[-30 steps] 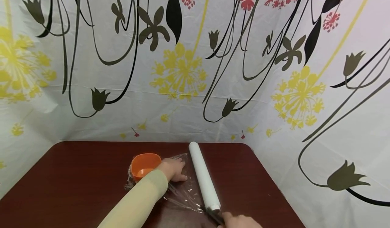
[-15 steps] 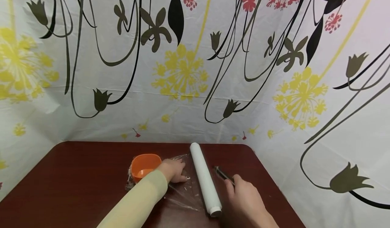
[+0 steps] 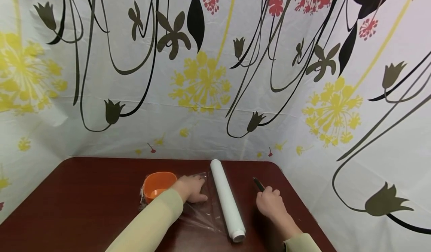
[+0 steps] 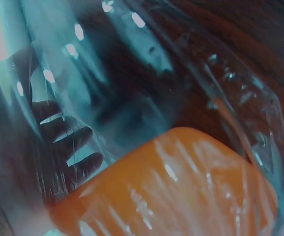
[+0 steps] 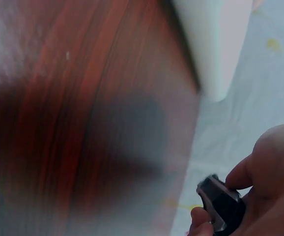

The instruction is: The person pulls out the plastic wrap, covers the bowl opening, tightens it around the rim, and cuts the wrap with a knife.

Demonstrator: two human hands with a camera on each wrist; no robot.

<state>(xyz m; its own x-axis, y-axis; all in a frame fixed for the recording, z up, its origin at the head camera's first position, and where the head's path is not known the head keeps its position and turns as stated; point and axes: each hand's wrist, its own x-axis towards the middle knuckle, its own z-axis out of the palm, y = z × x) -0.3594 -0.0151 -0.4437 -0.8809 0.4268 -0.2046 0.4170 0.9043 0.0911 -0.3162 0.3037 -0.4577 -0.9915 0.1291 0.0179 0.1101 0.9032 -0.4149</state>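
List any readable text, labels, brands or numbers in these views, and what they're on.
None readable. The roll, orange bowl, film, table and dark tool in the right hand show no print. The backdrop has only flower patterns.

left hand (image 3: 191,188): flat, fingers spread, pressing down | right hand (image 3: 269,204): curled, gripping

A dark red table (image 3: 84,203) bears an orange bowl (image 3: 158,184), clear film (image 3: 202,211) and a white roll (image 3: 227,201).
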